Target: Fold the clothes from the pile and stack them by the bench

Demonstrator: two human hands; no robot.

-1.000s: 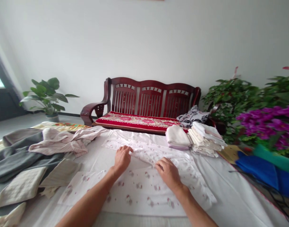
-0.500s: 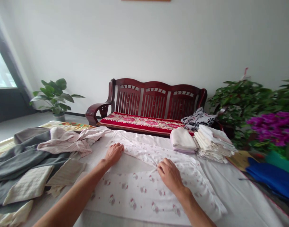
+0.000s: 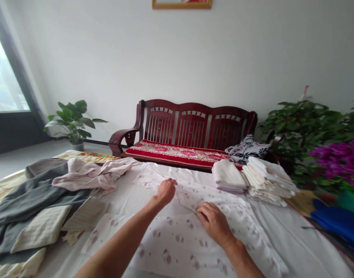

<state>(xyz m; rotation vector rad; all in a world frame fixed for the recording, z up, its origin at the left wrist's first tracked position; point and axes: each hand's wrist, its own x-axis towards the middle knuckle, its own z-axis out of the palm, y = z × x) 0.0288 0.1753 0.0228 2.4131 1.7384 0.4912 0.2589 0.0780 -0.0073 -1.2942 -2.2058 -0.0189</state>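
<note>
A white cloth with small pink flower prints (image 3: 177, 239) lies spread on the white-covered table (image 3: 295, 239) in front of me. My left hand (image 3: 165, 192) rests on the cloth's far folded edge, fingers curled down onto the fabric. My right hand (image 3: 213, 222) lies a little nearer and to the right, its fingers bent and pinching a fold of the same cloth. Both forearms reach in from the bottom edge.
Two stacks of folded white cloths (image 3: 253, 177) stand at the back right. A crumpled pink striped garment (image 3: 90, 175), grey fabric (image 3: 35, 193) and beige folded cloths (image 3: 44, 229) lie at the left. Behind are a red wooden bench (image 3: 188, 135), potted plants (image 3: 301, 127) and blue fabric (image 3: 336, 222).
My left hand has slid to the right along the cloth's far edge, closer to my right hand. The right hand stays on its fold. The view has tilted up a little.
</note>
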